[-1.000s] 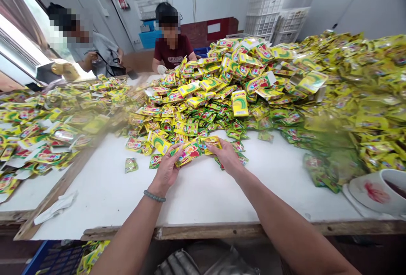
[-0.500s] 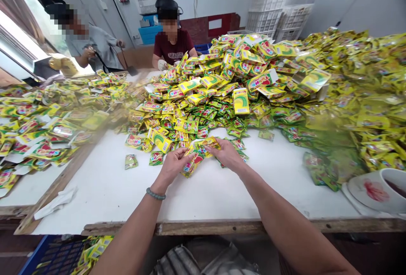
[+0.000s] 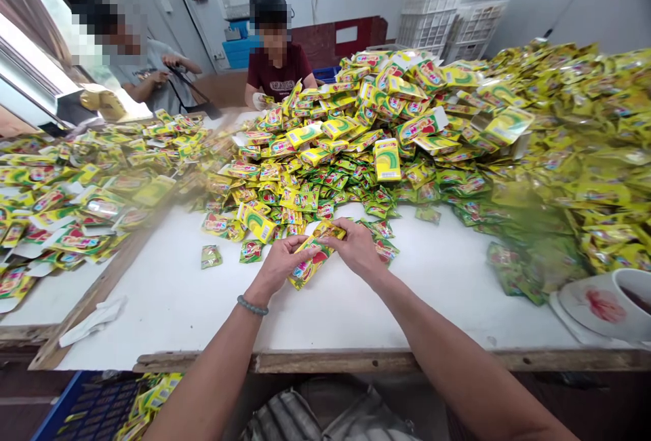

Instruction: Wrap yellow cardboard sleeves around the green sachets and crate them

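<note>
In front of me, a small yellow-green box point(image 3: 309, 266) with a red fruit print tilts above the white tabletop. My left hand point(image 3: 279, 263) is closed round its left side, thumb across the printed face. At the box's upper end, my right hand point(image 3: 353, 244) pinches a yellow packet point(image 3: 326, 229), which touches or partly enters the box; how far in, I cannot tell. Loose green packets point(image 3: 385, 251) lie just right of my right hand. Beyond my hands rises a heap of filled-looking boxes point(image 3: 386, 159) and small packets.
A flowered mug point(image 3: 595, 305) stands at the right edge. Many yellow packets point(image 3: 600, 176) are piled behind it. Flattened-looking boxes point(image 3: 81, 237) cover the left table past a wooden strip point(image 3: 96, 285). A blue crate point(image 3: 76, 404) sits below. Two people point(image 3: 277, 71) work across the table.
My right hand has moved left and closer to my left hand, bringing the yellow packet to the box's upper end. The person at the far left has raised their hands.
</note>
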### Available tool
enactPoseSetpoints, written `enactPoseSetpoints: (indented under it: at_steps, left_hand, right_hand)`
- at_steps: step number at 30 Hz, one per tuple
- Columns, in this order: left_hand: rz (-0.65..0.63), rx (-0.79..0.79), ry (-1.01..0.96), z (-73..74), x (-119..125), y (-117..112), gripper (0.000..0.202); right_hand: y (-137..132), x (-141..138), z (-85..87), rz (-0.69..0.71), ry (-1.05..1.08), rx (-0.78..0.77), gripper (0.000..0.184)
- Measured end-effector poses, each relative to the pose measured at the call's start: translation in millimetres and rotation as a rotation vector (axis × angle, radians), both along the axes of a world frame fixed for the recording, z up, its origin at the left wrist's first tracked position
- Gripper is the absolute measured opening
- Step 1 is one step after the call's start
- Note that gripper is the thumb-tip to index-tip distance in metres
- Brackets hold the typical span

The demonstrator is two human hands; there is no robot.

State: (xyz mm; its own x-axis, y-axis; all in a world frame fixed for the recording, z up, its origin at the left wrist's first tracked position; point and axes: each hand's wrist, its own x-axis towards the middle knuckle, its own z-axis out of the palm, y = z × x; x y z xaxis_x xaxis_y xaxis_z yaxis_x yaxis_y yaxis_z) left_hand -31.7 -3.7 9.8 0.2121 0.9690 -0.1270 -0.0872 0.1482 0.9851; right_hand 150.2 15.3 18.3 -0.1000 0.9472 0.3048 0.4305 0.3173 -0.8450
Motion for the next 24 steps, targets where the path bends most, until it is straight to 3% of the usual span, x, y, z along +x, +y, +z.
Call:
enactPoseSetpoints:
  at_steps: [3, 6, 11, 15, 18, 24]
  left_hand:
    - [0.06, -0.099, -0.096, -0.3, 1.3, 0.8, 0.049]
    - [0.108, -0.083, -0.132, -0.1, 1.2, 1.7, 0.047]
    - [0.173, -0.032, -0.129, -1.7, -0.8, 2.6, 0.046]
    - [0.126, -0.042, -0.121, -1.4, -2.2, 1.7, 0.048]
    - [0.073, -0.067, -0.118, 1.6, -2.7, 0.0, 0.046]
    - [0.035, -0.082, -0.151, 5.3, -2.5, -2.4, 0.046]
  right_hand:
    - [-2.1, -1.3, 0.1, 0.021, 0.062, 0.032, 0.037]
    - [-2.3, -0.3, -0.7, -0.012, 0.133, 0.044, 0.039]
    - [1.0, 0.9, -4.1, -0.04, -0.047, 0.175, 0.032]
    - [3.9, 3.1, -6.9, -0.039, -0.066, 0.191, 0.021]
    - [2.4, 2.9, -7.2, 0.058, -0.103, 0.13, 0.023]
    - [-7.4, -1.2, 0.3, 0.314, -0.092, -0.094, 0.047]
